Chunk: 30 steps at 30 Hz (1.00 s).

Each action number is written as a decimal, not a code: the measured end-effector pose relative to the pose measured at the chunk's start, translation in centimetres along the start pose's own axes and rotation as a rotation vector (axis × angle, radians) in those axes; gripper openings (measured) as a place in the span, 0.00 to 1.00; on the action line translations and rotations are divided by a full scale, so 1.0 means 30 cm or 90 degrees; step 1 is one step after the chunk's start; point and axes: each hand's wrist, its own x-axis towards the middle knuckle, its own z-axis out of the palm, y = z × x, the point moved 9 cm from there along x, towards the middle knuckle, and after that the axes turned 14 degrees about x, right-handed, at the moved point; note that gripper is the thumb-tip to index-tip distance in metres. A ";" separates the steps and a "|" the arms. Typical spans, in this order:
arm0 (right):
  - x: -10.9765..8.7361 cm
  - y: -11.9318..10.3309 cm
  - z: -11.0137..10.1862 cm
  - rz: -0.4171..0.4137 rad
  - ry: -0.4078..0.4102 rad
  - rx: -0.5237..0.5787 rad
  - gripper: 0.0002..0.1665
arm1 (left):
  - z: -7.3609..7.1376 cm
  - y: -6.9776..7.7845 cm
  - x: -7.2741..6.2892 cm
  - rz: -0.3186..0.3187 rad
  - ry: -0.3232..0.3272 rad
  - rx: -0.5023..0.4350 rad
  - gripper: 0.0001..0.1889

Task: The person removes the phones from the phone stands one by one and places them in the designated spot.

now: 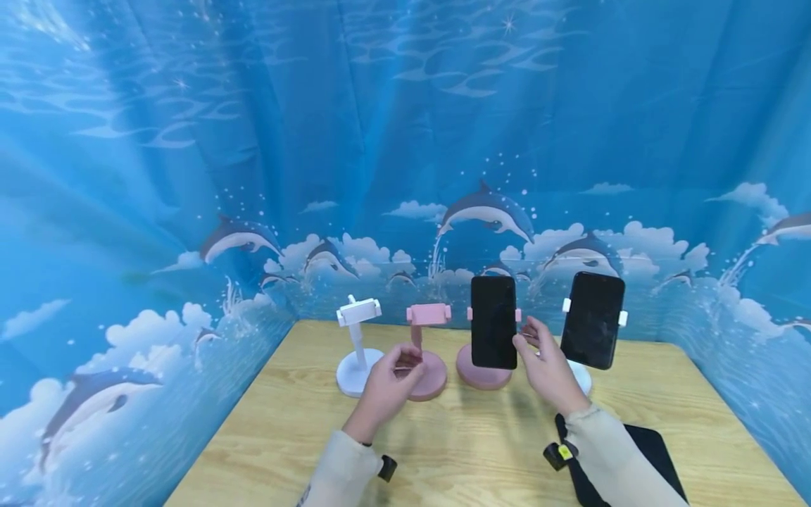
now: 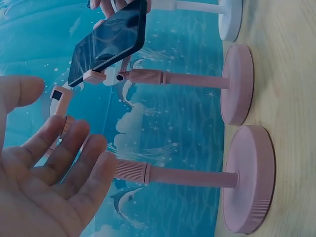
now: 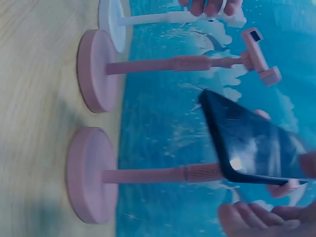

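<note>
A black phone (image 1: 493,322) sits upright in the clamp of a pink phone stand (image 1: 484,367). Beside its right edge is my right hand (image 1: 548,367), fingers loosely bent, with the thumb at the phone's edge; whether it touches cannot be told. In the right wrist view the right fingers (image 3: 252,217) lie apart from the phone (image 3: 256,143). My left hand (image 1: 389,387) is in front of a second pink stand (image 1: 429,315), whose clamp bears no phone. The left wrist view shows the left fingers (image 2: 74,148) relaxed and spread, gripping nothing.
A white phone stand (image 1: 358,311) without a phone stands at the left. At the right another black phone (image 1: 593,320) is held in a white stand (image 1: 580,378). A flat black object (image 1: 655,454) lies under the right forearm on the wooden table (image 1: 456,451). Behind hangs a dolphin-print curtain (image 1: 393,141).
</note>
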 end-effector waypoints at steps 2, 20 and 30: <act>0.019 0.020 -0.003 -0.002 0.019 0.027 0.38 | 0.010 -0.005 -0.007 0.001 -0.018 0.015 0.12; 0.100 0.116 -0.003 0.100 0.174 0.264 0.38 | 0.076 -0.039 -0.021 -0.008 -0.116 0.052 0.11; 0.089 0.107 0.004 0.014 0.236 0.409 0.10 | 0.074 -0.023 -0.021 -0.003 -0.126 0.055 0.08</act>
